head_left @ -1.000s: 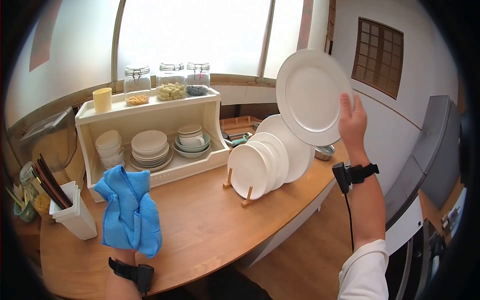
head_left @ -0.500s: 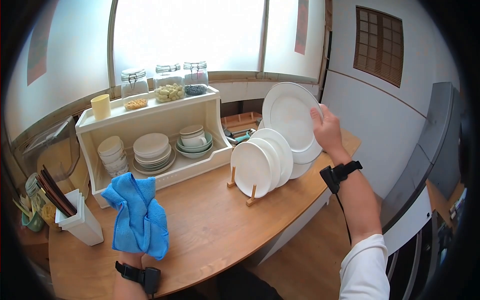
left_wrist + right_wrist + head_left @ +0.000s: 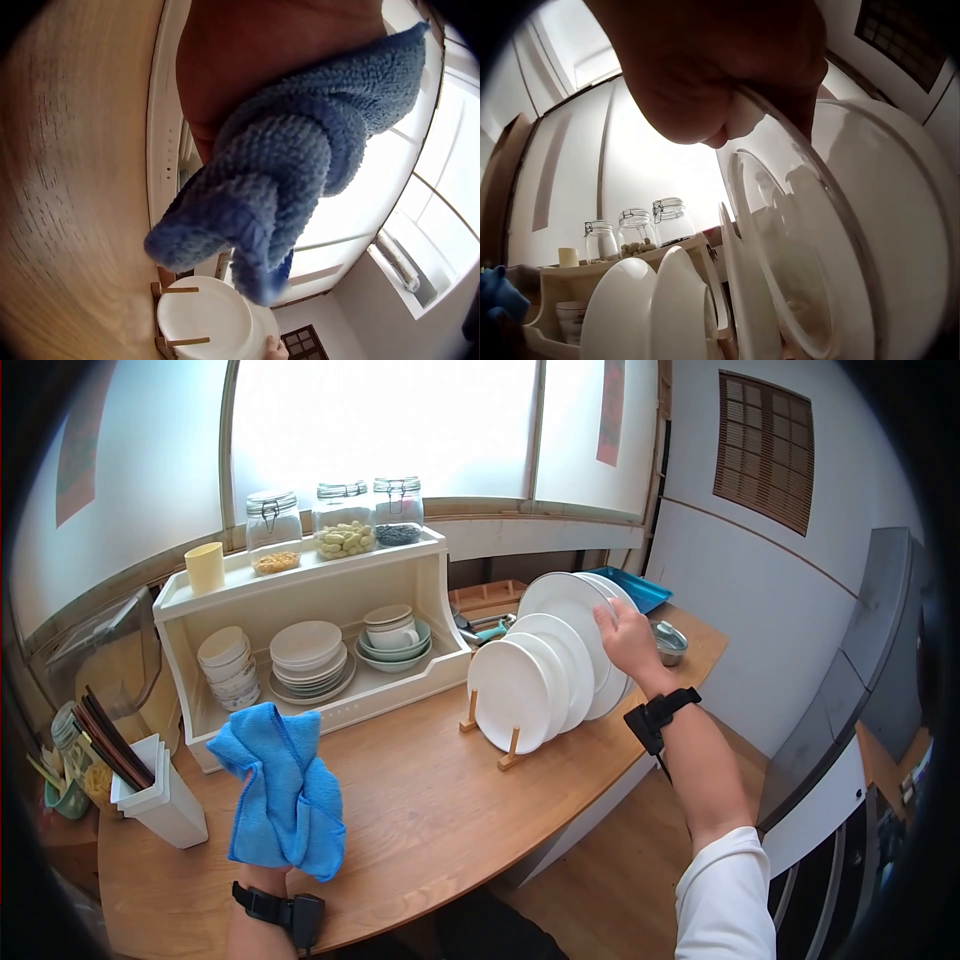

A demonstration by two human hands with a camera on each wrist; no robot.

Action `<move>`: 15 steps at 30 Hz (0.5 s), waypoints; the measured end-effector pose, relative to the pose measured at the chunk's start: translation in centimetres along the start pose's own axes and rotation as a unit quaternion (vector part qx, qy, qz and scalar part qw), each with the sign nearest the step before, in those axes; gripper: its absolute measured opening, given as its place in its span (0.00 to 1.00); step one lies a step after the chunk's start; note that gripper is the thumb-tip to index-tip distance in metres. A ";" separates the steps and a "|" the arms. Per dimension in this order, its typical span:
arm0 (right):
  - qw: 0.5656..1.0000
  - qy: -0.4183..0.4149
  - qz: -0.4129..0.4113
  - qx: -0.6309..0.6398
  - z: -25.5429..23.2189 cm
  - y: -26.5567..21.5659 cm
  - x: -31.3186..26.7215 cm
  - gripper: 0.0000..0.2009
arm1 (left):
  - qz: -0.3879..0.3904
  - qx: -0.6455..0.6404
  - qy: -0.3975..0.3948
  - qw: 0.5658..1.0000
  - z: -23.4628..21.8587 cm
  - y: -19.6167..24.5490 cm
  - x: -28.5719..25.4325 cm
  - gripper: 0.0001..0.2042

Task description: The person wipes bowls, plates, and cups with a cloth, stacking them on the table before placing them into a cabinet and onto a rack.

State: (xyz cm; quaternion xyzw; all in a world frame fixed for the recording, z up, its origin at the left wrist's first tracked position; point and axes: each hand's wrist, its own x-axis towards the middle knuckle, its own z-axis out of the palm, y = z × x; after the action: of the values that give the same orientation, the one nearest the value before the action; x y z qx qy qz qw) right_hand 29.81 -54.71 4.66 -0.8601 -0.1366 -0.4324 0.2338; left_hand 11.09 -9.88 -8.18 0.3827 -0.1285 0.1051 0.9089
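Observation:
At the right, my right hand (image 3: 634, 643) pinches the rim of a large white plate (image 3: 560, 603), which stands on edge in the wooden rack (image 3: 510, 752) among several other upright plates. The right wrist view shows the held plate (image 3: 810, 217) close up, with the hand (image 3: 720, 67) at its top edge and another large plate (image 3: 892, 195) beside it. A bunched blue cloth (image 3: 285, 790) covers most of my left hand (image 3: 262, 880) above the table. In the left wrist view the cloth (image 3: 277, 165) lies against the palm (image 3: 262, 52); its fingers are hidden.
A cream shelf (image 3: 330, 710) with stacked bowls and plates stands behind, with jars and a yellow cup (image 3: 205, 568) on top. White holders (image 3: 170, 800) with chopsticks are at the left. A blue tray (image 3: 640, 588) and lidded metal bowl (image 3: 669, 644) sit behind the rack.
The right hand has lowered the large plate from the air down into the rack, leftward of where it was held. The left hand and cloth have moved only slightly in view.

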 end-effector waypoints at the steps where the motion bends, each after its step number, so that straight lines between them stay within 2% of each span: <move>1: 1.000 -0.014 0.006 -0.002 0.0 -0.2 0.0 0.20 | 0.002 0.001 0.005 1.000 0.1 0.0 0.0 0.32; 7: 1.000 -0.024 0.003 0.003 2.1 1.6 0.3 0.19 | -0.023 -0.013 -0.004 1.000 -0.3 0.0 0.1 0.34; 11: 0.999 -0.029 0.014 -0.016 1.9 0.6 0.5 0.18 | -0.018 -0.001 -0.003 1.000 -0.3 -0.2 0.0 0.34; 14: 0.998 -0.050 0.018 -0.016 1.6 1.4 1.1 0.18 | -0.022 0.003 0.003 1.000 -0.3 -0.2 0.1 0.34; 15: 0.996 -0.083 0.034 -0.025 1.1 1.2 1.3 0.19 | -0.028 -0.002 0.001 1.000 -0.4 -0.2 0.2 0.35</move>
State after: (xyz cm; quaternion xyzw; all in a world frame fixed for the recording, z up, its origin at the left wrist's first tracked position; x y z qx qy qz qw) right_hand 31.86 -55.16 4.84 -0.9027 -0.1157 -0.3544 0.2147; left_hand 11.38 -9.70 -8.58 0.3838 -0.1169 0.0797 0.9125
